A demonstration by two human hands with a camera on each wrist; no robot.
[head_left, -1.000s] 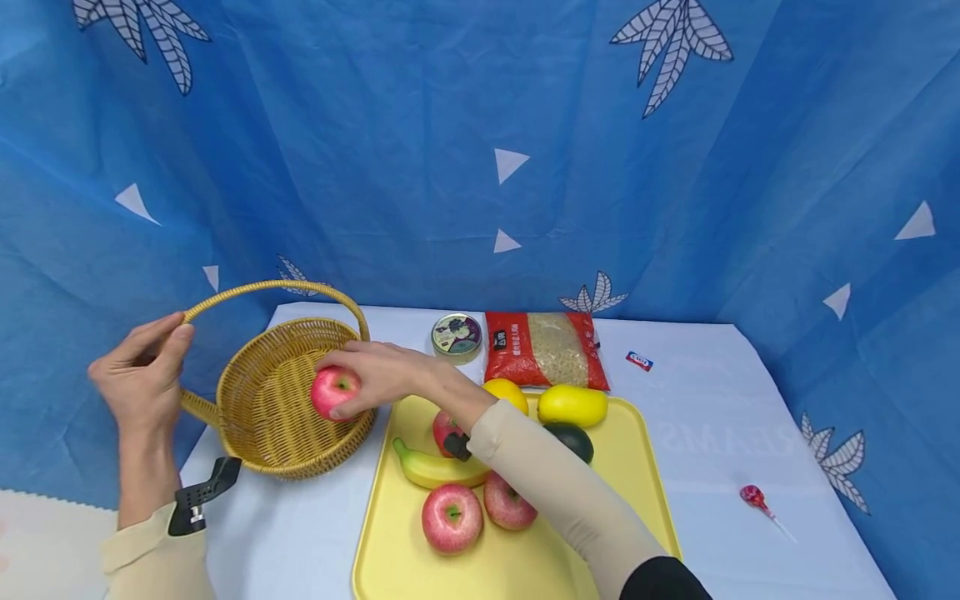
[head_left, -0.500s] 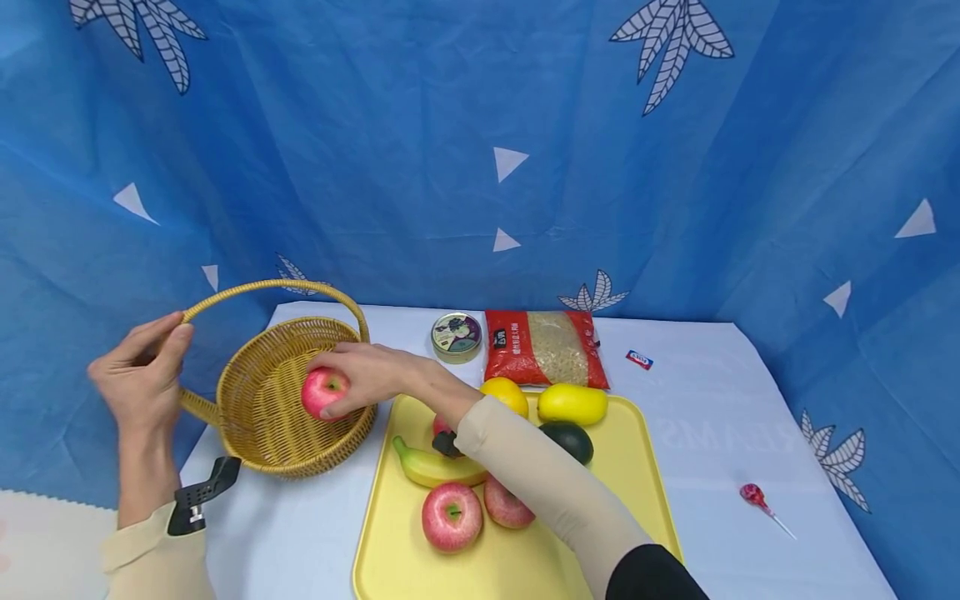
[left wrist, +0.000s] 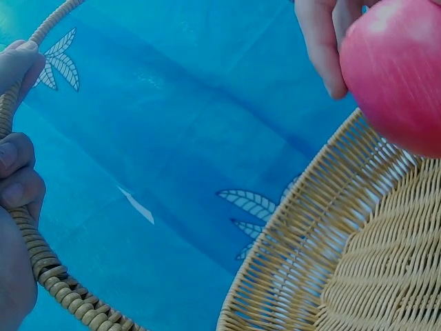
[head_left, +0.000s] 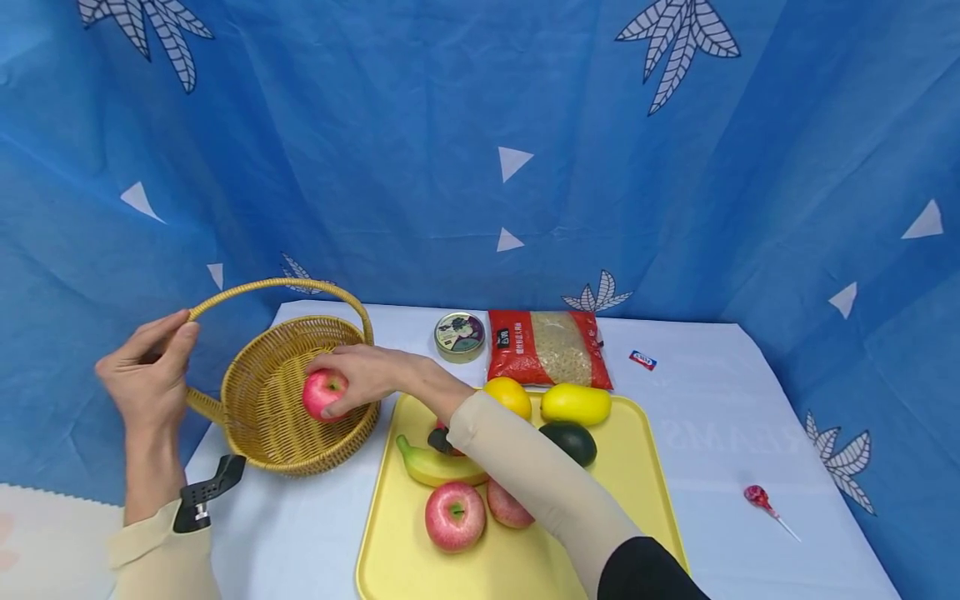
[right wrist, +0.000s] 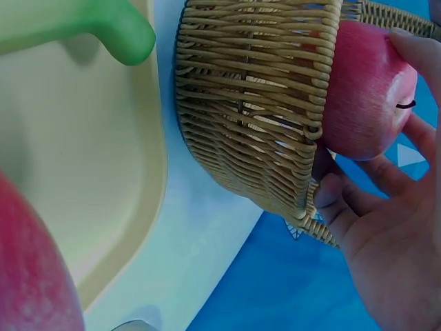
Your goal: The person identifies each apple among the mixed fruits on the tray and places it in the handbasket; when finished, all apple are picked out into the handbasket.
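My left hand (head_left: 150,375) grips the arched handle (head_left: 262,285) of a wicker basket (head_left: 238,433), which tilts with its mouth toward me. In the left wrist view, its fingers wrap around the woven handle. A red apple (head_left: 321,393) is in my right hand (head_left: 363,377), held over the basket's mouth. Seen from the right wrist, the apple (right wrist: 365,93) is pinched between thumb and fingers right at the basket rim (right wrist: 324,89). No other fruit shows in the visible part of the basket.
A yellow tray (head_left: 630,492) holds several fruits: a banana (head_left: 435,467), apples (head_left: 455,515), an orange fruit (head_left: 510,397), a yellow fruit (head_left: 576,404) and a dark green one (head_left: 570,442). Behind stand a round tin (head_left: 460,336) and a red bag (head_left: 551,348); a lollipop (head_left: 759,498) lies right.
My right hand has shifted slightly left with the apple over the basket, then stayed nearly still. The left hand keeps its grip on the handle.
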